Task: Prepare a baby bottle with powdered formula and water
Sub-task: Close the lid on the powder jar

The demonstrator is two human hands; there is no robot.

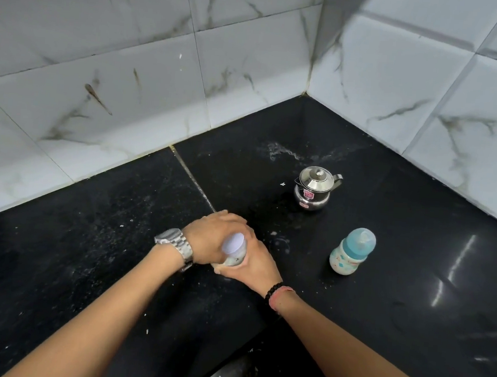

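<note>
Holding a small jar [231, 254] with both hands, the person works just below the middle of the frame. The left hand [212, 239] curls over the top part of the jar, near its pale lid [233, 243]. The right hand [254, 263] wraps around the lower part from the other side. I think one hand keeps the jar from slipping while the other turns the lid, because that is how you open a tight jar. It is too hard to see if the lid is loose yet.

Something pale shows through the jar's clear side. It may be the milk powder, but I cannot be sure.

Off to the right of the hands, the baby bottle [352, 251] stands by itself on the black counter [414, 261]. Its blue top with the teat is on, so nothing can go in yet. What is inside it is hidden by the painted side.

Up above the bottle, near the middle of the frame, sits a little shiny steel pot [316, 186] with a lid, a spout and a handle. It may hold the water, but the lid hides the inside. Both stand apart from the hands, likely so they do not get knocked.

A silver watch [176, 243] is on the left wrist.
</note>
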